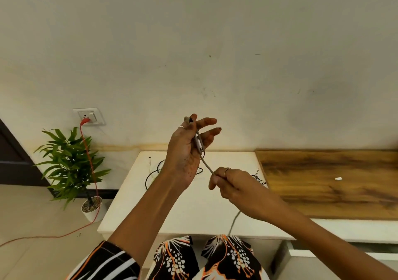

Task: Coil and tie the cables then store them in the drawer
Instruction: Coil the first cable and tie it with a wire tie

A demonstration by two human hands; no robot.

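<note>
Grey charging cable point(207, 166) runs taut above the white counter point(187, 206) between your left hand point(187, 148), pinching its plug end, and your right hand point(228, 183), gripping its cord.

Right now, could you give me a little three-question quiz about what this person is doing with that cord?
1. True or false: the left hand holds the grey cable by its plug end.
2. Which hand pinches the cable lower down? A) the right hand B) neither
3. Fill in: the red cord plugs into the wall ______, beside the potted plant.

Key: 1 true; 2 A; 3 socket. A black cable lies on the white cabinet top, not yet coiled.
</note>
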